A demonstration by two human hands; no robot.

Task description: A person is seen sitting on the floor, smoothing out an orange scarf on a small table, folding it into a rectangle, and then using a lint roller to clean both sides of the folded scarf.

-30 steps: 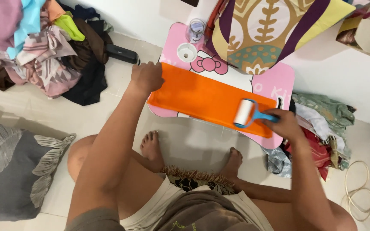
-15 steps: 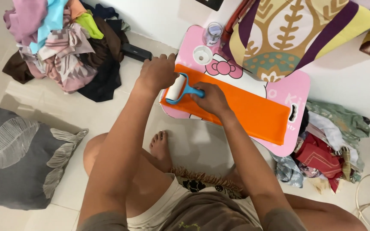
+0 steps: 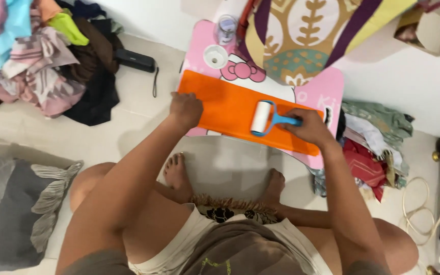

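A folded orange cloth (image 3: 225, 107) lies lengthwise on a small pink cartoon-print table (image 3: 332, 86). My left hand (image 3: 186, 109) presses down on the cloth's near left corner, fingers curled over its edge. My right hand (image 3: 307, 127) grips the blue handle of a lint roller (image 3: 263, 118), whose white roll rests on the cloth right of its middle.
A clear jar (image 3: 226, 28) and a white lid (image 3: 215, 56) stand at the table's far left. A patterned bag (image 3: 306, 35) hangs over its back. Clothes piles lie far left (image 3: 36, 61) and right (image 3: 378, 147). A grey cushion (image 3: 11, 203) and a black bar-shaped device (image 3: 136, 60) lie on the floor.
The lint roller has travelled from the cloth's left end back toward the right. My left hand has shifted from the cloth's far left corner to its near left corner.
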